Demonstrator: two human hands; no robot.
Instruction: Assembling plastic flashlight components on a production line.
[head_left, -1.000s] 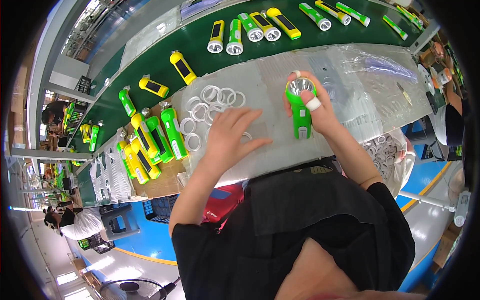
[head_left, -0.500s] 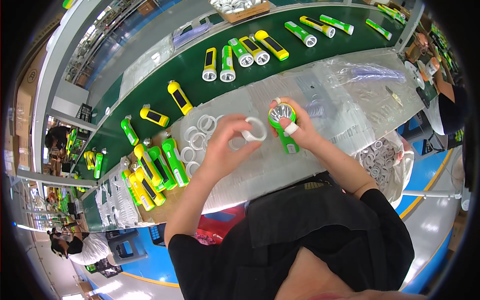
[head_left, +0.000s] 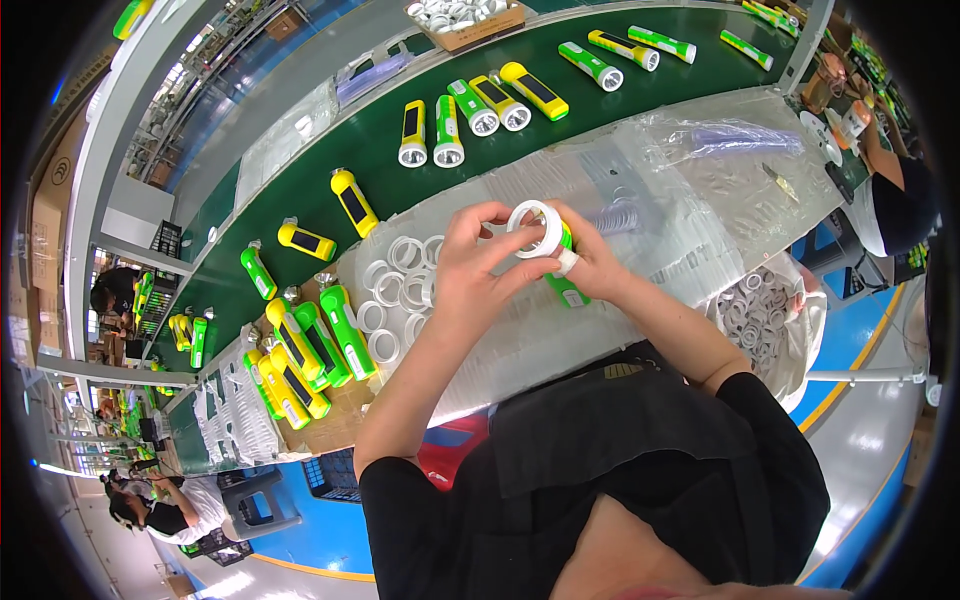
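Observation:
My left hand (head_left: 482, 260) pinches a white plastic ring (head_left: 533, 204) and holds it over the head end of a green flashlight (head_left: 568, 291). Behind it, my right hand (head_left: 592, 258) grips that flashlight around its upper body, with white wraps on the fingers. The ring and my left fingers cover most of the flashlight's head, so I cannot tell whether the ring touches it. Several loose white rings (head_left: 384, 346) lie on the plastic-covered work surface (head_left: 500, 360), just left of my left hand.
Green and yellow flashlights (head_left: 320, 340) are heaped at the left; others (head_left: 485, 105) lie along the green belt (head_left: 400, 190). A white bag of rings (head_left: 755, 325) hangs at the right edge. A carton of white parts (head_left: 463, 25) stands beyond the belt. Co-workers (head_left: 885, 200) sit right and left.
My left hand has moved right with the white ring, from beside the flashlight to over its head. My right hand keeps its grip on the flashlight.

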